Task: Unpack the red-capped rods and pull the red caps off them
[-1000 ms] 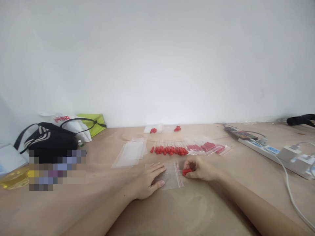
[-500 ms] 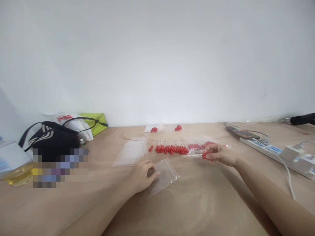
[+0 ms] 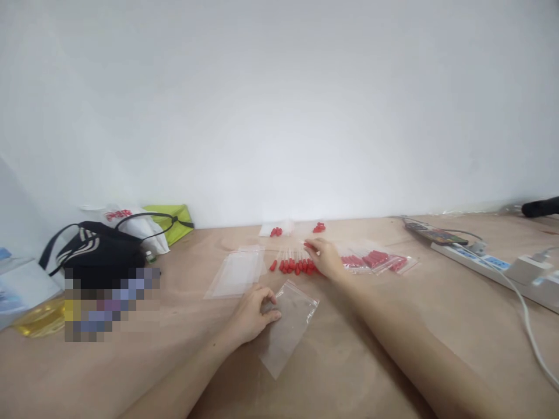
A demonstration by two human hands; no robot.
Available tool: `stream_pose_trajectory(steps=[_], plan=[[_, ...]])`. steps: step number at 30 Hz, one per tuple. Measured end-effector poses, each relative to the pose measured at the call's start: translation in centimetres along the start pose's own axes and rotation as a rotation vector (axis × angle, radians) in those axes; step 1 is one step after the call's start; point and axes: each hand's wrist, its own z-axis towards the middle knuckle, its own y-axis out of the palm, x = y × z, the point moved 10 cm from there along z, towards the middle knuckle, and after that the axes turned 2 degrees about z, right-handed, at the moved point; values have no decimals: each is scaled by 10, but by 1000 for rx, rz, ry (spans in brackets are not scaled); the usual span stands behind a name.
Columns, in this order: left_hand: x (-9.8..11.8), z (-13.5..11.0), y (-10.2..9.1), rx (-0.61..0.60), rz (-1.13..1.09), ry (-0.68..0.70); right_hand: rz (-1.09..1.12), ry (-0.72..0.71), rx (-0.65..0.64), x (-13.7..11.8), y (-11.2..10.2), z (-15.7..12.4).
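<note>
A clear zip bag (image 3: 290,329) lies flat on the wooden table, its red-lined mouth facing away from me. My left hand (image 3: 255,314) rests at the bag's left edge, thumb and fingers apart. Farther back is a row of droppers (image 3: 298,267) with red rubber bulbs and thin clear stems. Over the right part of this row, my right hand (image 3: 326,258) pinches a small red piece, apparently a dropper's bulb; its stem cannot be made out. Right of that hand, several filled zip bags (image 3: 375,260) hold red-bulbed droppers.
A stack of flat clear bags (image 3: 238,270) lies left of the droppers. Two small groups of red bulbs (image 3: 276,231) sit near the wall. To the right are a power strip (image 3: 471,259), a phone (image 3: 437,234) and a white cable; a black bag (image 3: 102,253) stands left.
My right hand has moved left from in front of the filled bags to the dropper row. My left hand has stayed by the zip bag, more of which shows now.
</note>
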Motion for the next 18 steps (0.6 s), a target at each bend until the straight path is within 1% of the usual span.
stream_pose_trajectory(steps=[3, 6, 8, 10, 12, 14, 16, 18], plan=[[-1, -1, 0, -5, -5, 11, -152, -54, -109, -15, 28, 3], [7, -2, 0, -1, -31, 101, -294, -81, -213, -21, 50, 2], [16, -3, 2, -14, -56, 183, -376, -98, -270, -21, 60, 0], [23, -5, 8, -45, -55, 243, -443, -117, -313, -23, 64, -4], [25, -5, 15, -77, -20, 270, -494, -139, -337, -26, 62, -11], [24, -4, 20, -95, 28, 253, -531, -152, -340, -29, 55, -19], [19, -2, 24, -112, 57, 211, -560, -158, -311, -31, 42, -30], [16, 0, 25, -130, 54, 177, -573, -175, -232, -31, 24, -44]])
